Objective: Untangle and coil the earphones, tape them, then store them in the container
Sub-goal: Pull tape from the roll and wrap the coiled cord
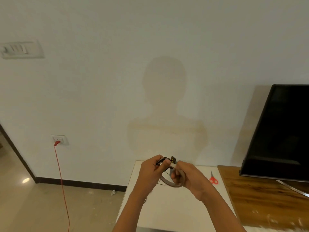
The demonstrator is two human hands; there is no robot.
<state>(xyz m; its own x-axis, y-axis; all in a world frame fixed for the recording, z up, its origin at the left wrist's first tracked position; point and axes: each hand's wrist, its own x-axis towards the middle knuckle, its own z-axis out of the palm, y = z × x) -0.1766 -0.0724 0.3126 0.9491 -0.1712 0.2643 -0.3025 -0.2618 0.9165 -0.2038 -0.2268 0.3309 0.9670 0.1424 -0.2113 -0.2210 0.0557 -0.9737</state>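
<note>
Both hands are raised above the white table [167, 206]. My left hand [151, 171] pinches a bundle of thin black earphones [167, 159], whose wires stick out above the fingers and trail down toward the table. My right hand [187, 174] grips a beige roll of tape [168, 181]. A pale strip of tape runs from the roll up to the earphone bundle between my two thumbs. No container is in view.
Red-handled scissors [213, 179] lie on the table's right side. A black TV [280, 131] stands on a wooden cabinet [260, 198] to the right. A red cable [62, 181] hangs from a wall socket at left. The wall is close behind the table.
</note>
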